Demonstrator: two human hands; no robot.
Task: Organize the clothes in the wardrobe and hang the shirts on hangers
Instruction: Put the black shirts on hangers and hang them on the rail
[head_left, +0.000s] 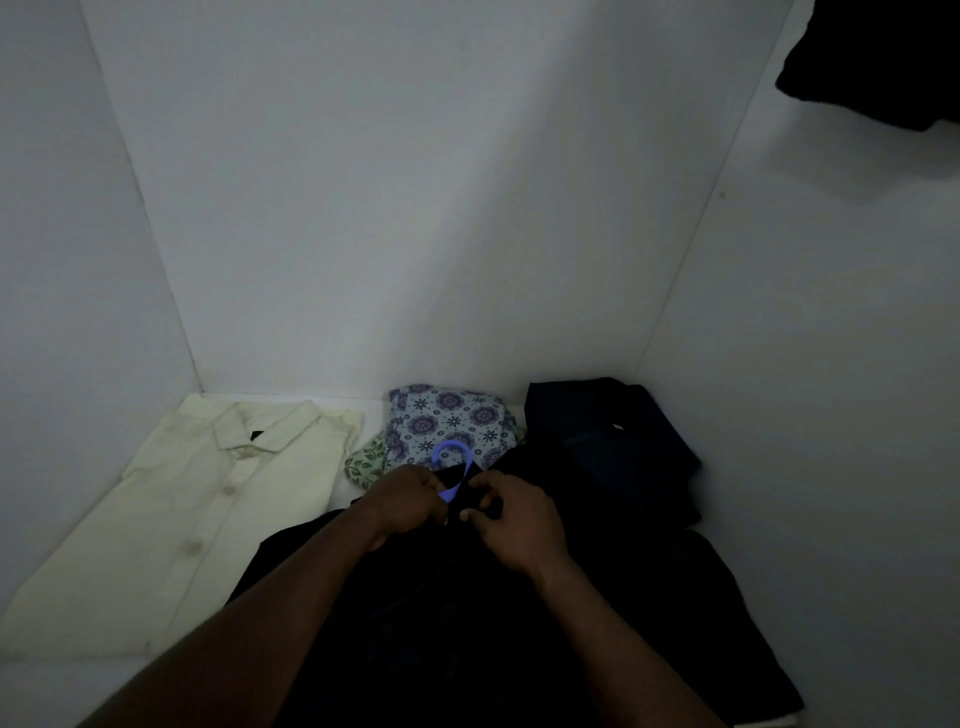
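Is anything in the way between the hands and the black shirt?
Nothing visible. The left hand and right hand grip the black shirt at its collar, beside the blue hanger. The patterned cloth lies behind them.

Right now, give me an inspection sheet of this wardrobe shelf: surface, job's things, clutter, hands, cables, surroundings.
Surface: white shelf, dimly lit.
Job's things: black shirt lying flat in front, purple hanger hook poking out at its collar; cream shirt folded at left.
Clutter: floral cloth folded at the back, green leaf-print cloth beside it, dark folded garment at right.
Hands: left hand and right hand both at the black shirt's collar, fingers curled on the fabric.
Cables: nothing seen.
Surroundings: white wardrobe walls; black garment hanging at upper right.
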